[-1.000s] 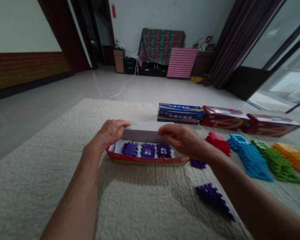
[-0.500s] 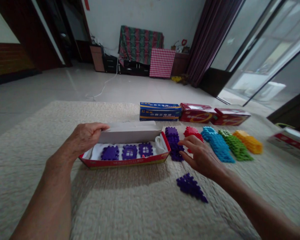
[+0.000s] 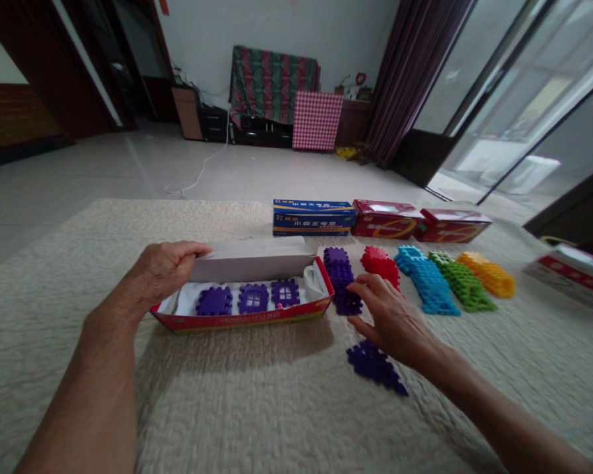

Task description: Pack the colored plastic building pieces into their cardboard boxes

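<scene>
My left hand (image 3: 163,273) is closed on the raised lid (image 3: 252,251) of a long red box (image 3: 247,320) at its back left corner. Three purple interlocking tiles lie in a row on white lining inside: a plain one (image 3: 214,302), then two with window openings (image 3: 254,299). Right of the box, a leaning row of purple tiles (image 3: 339,266) runs front to back. My right hand (image 3: 393,316) is over its front end, thumb and fingers apart; whether the fingertips touch the front tile I cannot tell. Just below that hand lies a loose purple triangular piece (image 3: 375,368).
Rows of red (image 3: 379,263), blue (image 3: 429,283), green (image 3: 467,283) and yellow (image 3: 489,273) tiles lie to the right. Behind stand a blue box (image 3: 313,218) and two red boxes (image 3: 388,219). Another red-and-white box (image 3: 576,276) is at far right. All rest on a beige quilted cover (image 3: 217,408).
My right hand has shifted slightly nearer me, its thumb spreading away from the fingers toward the triangular piece. My left hand stays on the lid. The whole view has shifted slightly.
</scene>
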Demonstrator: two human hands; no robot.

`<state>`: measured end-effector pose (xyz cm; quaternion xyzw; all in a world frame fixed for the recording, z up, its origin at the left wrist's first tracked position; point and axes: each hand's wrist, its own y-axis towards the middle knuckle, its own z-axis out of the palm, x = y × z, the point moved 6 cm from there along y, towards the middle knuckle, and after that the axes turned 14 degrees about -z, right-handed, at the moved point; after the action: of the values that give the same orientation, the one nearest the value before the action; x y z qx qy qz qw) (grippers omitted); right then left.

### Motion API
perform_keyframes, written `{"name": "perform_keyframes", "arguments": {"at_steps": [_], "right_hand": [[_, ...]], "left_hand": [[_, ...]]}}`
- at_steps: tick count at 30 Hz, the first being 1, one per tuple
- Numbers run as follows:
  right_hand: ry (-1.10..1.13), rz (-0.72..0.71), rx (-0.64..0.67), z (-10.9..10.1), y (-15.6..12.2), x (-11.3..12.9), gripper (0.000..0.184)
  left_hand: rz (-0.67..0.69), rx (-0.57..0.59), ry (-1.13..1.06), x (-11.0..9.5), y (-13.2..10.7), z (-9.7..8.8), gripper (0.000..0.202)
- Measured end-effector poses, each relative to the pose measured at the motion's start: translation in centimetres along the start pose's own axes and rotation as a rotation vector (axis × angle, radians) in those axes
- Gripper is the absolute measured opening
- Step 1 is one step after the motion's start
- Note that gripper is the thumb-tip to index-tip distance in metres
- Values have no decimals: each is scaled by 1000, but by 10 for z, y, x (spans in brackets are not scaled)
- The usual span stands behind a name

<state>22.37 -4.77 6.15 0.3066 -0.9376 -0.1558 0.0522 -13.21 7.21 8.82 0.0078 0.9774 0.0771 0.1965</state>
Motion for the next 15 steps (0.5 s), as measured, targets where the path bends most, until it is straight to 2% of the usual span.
{"name": "perform_keyframes", "arguments": {"at_steps": [4,10,15], "right_hand": [[44,4,-2,-4,1,0,24],[209,98,7,-6,-2,-11,11],[354,155,-71,-32,1,-28,10]], "left_hand": [[10,-5,-18,-1,-2,-2,45],[7,-7,-20,-1,-1,-1,44],[15,-14,-37,-2,0,-2,44]]}}
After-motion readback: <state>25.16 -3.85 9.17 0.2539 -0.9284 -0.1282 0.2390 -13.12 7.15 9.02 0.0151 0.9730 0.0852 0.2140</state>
